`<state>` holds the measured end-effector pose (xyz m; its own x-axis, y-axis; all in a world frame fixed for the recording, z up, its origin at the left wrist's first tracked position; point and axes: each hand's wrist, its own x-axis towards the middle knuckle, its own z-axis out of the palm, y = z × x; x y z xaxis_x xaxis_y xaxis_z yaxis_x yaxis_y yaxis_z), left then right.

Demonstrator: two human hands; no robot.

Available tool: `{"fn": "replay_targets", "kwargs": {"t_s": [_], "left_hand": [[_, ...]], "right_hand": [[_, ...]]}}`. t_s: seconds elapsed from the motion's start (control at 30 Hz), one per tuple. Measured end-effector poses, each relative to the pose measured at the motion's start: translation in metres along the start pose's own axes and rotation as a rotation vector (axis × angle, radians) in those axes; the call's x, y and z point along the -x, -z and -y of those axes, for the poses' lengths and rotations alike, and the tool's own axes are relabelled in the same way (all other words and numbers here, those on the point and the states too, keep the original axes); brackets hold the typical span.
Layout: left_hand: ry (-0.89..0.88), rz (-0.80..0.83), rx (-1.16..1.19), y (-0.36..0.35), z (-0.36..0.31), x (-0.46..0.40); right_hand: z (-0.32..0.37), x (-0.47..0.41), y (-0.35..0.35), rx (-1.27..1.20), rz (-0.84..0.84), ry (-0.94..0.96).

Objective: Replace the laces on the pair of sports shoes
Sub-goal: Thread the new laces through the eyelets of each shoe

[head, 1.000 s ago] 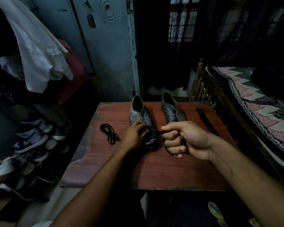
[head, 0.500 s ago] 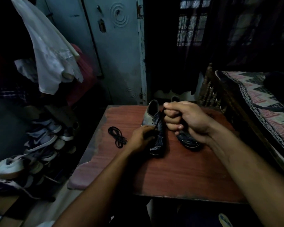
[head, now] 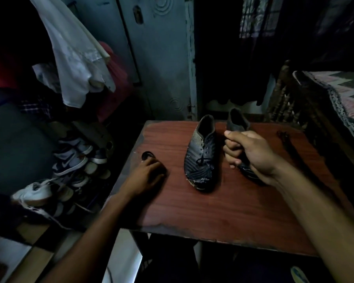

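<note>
Under the left hand (head: 146, 173), at the left side of the table (head: 223, 211), the coiled black lace (head: 147, 155) is lying, with only its far loop showing beyond the fingertips. A second ago this hand was steadying the left shoe (head: 202, 156); now it is reaching down onto the coil, so the person seems to be fetching the next lace. Whether the fingers are already closing on it cannot be told, as they are bent over it and hiding the contact.

Just right of that hand, the left shoe is standing alone and untouched, toe toward the person, with lace showing only across its lowest eyelets.

Further right, the right hand (head: 247, 154) is staying clenched in a fist in front of the right shoe (head: 237, 121). Earlier it was pulling a lace out sideways; what it is gripping now is hidden, so that too cannot be told.

Beyond that fist, toward the bed (head: 335, 92), another dark lace (head: 283, 137) is lying on the table.

Counted: two shoes, two loose laces, two hands.
</note>
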<state>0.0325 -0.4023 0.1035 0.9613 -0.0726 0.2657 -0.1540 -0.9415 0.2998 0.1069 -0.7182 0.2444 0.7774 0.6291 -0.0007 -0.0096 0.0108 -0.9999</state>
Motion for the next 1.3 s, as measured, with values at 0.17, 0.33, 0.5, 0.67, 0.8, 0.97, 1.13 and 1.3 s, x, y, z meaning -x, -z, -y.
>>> {"fn": "replay_targets", "kwargs": {"t_s": [0.17, 0.33, 0.5, 0.67, 0.8, 0.97, 1.13, 1.3], "left_hand": [[0.069, -0.082, 0.043, 0.012, -0.001, 0.008], [0.513, -0.199, -0.018, -0.008, -0.014, -0.008], [0.475, -0.211, -0.091, -0.008, -0.002, -0.018], [0.309, -0.294, -0.065, -0.012, -0.014, -0.045], [0.026, -0.165, 0.169, -0.028, -0.064, -0.063], [0.029, -0.107, 0.138, -0.044, -0.077, -0.076], [0.153, -0.155, 0.238, -0.048, -0.088, -0.074], [0.291, -0.233, 0.267, -0.036, -0.106, -0.073]], "right_hand": [[-0.03, -0.005, 0.008, 0.264, -0.192, 0.031], [-0.091, -0.027, 0.0, 0.708, -0.385, -0.03], [-0.122, -0.05, -0.026, 0.63, -0.489, -0.024], [-0.136, -0.078, -0.029, 0.576, -0.491, -0.025], [-0.12, -0.075, -0.012, 0.622, -0.472, 0.014], [-0.051, -0.054, 0.007, 0.589, -0.347, 0.173], [0.028, -0.052, 0.004, -0.004, -0.242, 0.263], [0.038, -0.04, -0.017, 0.112, -0.045, 0.278]]}}
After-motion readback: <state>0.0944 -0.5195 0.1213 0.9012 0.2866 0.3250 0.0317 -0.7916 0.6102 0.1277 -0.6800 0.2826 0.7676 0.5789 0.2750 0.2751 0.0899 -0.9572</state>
